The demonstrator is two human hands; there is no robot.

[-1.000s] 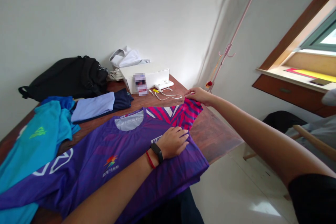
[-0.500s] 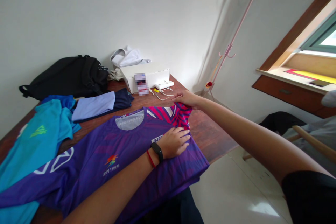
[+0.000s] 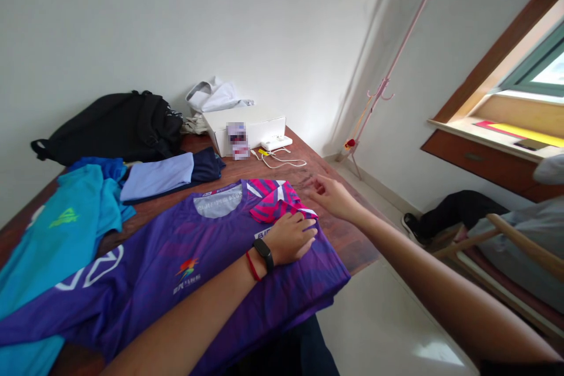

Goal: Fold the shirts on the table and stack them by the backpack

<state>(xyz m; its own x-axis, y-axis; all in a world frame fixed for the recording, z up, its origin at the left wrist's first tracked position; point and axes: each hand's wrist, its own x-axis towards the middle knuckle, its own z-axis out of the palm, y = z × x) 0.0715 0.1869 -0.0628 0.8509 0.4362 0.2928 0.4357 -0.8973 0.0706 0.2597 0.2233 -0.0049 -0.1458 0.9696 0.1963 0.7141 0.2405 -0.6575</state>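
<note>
Our left hand point(image 3: 288, 239) lies flat on the shiny purple cloth shirt point(image 3: 215, 241), fingers a little apart. Our right hand point(image 3: 330, 195) holds nothing, its fingers loosely bent, near the shirt's pink striped sleeve point(image 3: 275, 202), which is folded in. The shirt lies on the brown wooden surface point(image 3: 343, 241). We see a bright blue cloth top point(image 3: 66, 241) partly under its other sleeve point(image 3: 70, 294).

Wall point(image 3: 220, 23): plain white, across upper frame. Coat stand point(image 3: 403, 47): 1, pale pink, hooked, upper right. Window point(image 3: 547, 73): green-framed, daylit, right edge. Drawer front point(image 3: 497, 170): brown, below it. Surface point(image 3: 341, 241): reddish-brown wood. Chair point(image 3: 524, 244): wooden, lower right. Floor point(image 3: 365, 329): pale, glossy, 1 bright reflection.
</note>
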